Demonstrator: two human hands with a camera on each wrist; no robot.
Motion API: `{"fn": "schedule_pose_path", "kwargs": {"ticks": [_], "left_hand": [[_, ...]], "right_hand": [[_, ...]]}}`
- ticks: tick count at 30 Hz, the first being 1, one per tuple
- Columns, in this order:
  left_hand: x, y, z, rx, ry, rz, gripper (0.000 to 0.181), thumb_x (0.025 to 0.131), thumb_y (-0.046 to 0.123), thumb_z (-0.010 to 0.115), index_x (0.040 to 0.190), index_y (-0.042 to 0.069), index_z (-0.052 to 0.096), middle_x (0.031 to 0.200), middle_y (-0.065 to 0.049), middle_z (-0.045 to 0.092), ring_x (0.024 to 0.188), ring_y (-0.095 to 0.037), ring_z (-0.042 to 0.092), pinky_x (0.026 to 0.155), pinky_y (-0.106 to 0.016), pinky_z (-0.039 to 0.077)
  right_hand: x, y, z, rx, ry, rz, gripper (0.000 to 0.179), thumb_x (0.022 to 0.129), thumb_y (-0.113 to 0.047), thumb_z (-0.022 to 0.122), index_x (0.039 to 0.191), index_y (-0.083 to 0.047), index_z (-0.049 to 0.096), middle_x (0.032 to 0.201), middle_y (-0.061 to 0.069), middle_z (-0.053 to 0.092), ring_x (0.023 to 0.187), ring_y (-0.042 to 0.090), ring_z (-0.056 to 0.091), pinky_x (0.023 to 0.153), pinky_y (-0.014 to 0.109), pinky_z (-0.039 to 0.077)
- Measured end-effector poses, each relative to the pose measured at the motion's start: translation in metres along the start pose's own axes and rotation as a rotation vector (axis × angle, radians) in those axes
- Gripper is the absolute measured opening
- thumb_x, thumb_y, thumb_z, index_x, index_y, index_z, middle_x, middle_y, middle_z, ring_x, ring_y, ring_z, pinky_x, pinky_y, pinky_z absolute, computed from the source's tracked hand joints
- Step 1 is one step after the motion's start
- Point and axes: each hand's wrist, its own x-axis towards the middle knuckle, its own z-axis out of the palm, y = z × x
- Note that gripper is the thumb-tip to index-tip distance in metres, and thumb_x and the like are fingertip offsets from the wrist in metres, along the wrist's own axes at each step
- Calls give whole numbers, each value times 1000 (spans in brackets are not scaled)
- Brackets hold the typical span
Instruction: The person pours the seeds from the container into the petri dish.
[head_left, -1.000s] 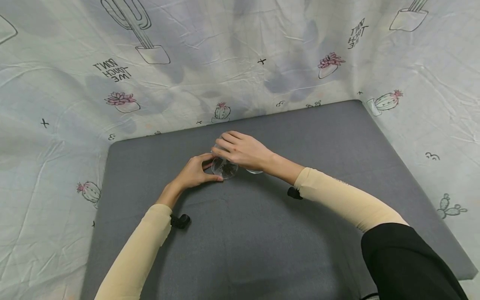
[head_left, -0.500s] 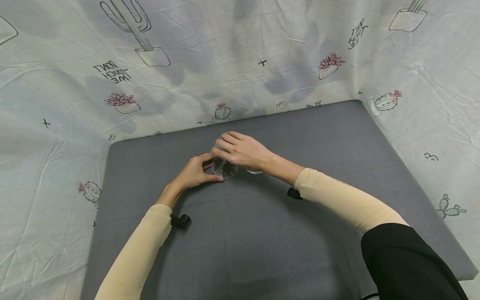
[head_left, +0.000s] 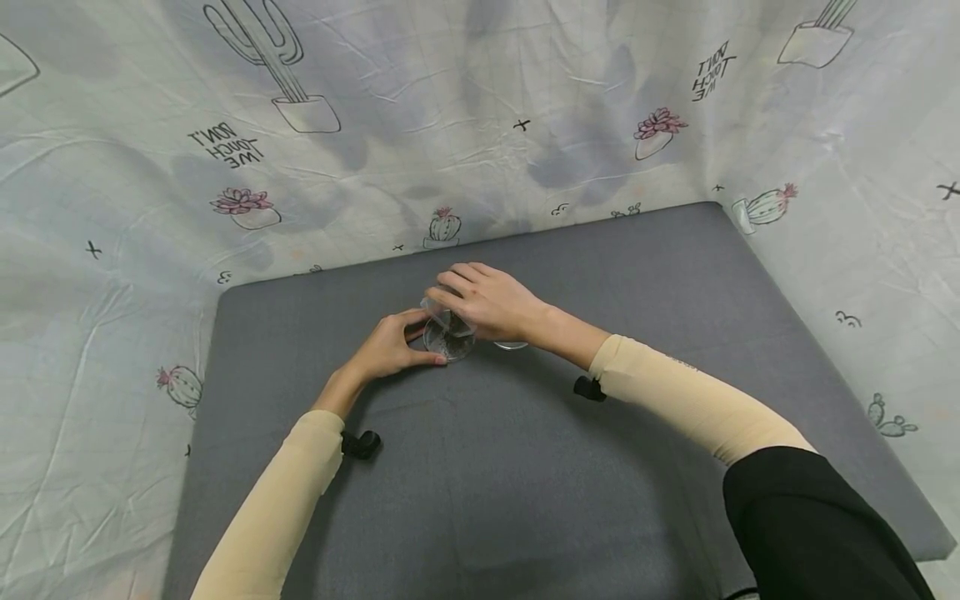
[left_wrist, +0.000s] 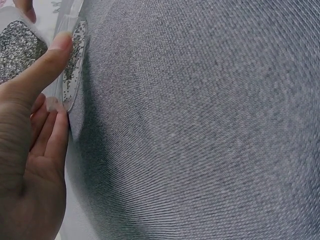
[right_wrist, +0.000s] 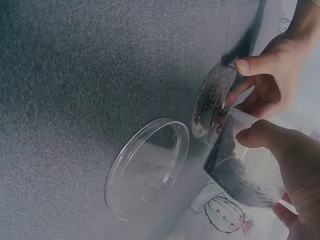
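Observation:
My left hand (head_left: 386,343) holds a round clear petri dish (right_wrist: 198,131) by its edge, thumb on the near side and fingers on the far side. Dark speckled granules (right_wrist: 214,95) lie in the dish. Just over it, my right hand (head_left: 491,300) grips a small see-through plastic container (right_wrist: 245,167), tilted toward the dish. More of the dark granules fill part of this container, as the left wrist view shows too. Beside the dish, under my right wrist, a second clear round dish or lid (right_wrist: 145,172) rests on the table.
Grey cloth covers the table (head_left: 525,467). Its back edge meets a white curtain (head_left: 420,167) printed with cacti, which also hangs at both sides. Black wrist cameras sit below each forearm, close over the cloth.
The container in my right hand has tipped further and now shows over the dish. My right fingers have shifted slightly. My left hand and the dish have stayed nearly still.

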Motion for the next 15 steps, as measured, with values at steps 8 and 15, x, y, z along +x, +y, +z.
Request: {"fn": "schedule_pose_path", "kwargs": {"ticks": [8, 15], "left_hand": [[1, 0, 0, 9, 3, -14, 89, 81, 21, 99, 156, -1, 56, 161, -21, 57, 149, -37, 58, 121, -41, 58], [2, 1, -1, -1, -6, -10, 90, 81, 21, 99, 157, 2, 56, 161, -19, 57, 150, -37, 56, 121, -39, 57]], "right_hand": [[-4, 12, -5, 216, -46, 117, 99, 81, -36, 98, 163, -12, 47, 158, 15, 52, 147, 35, 52, 124, 52, 54], [-13, 27, -9, 450, -48, 266, 98, 83, -27, 96, 165, -15, 44, 160, 13, 49, 151, 33, 46, 119, 52, 57]]}}
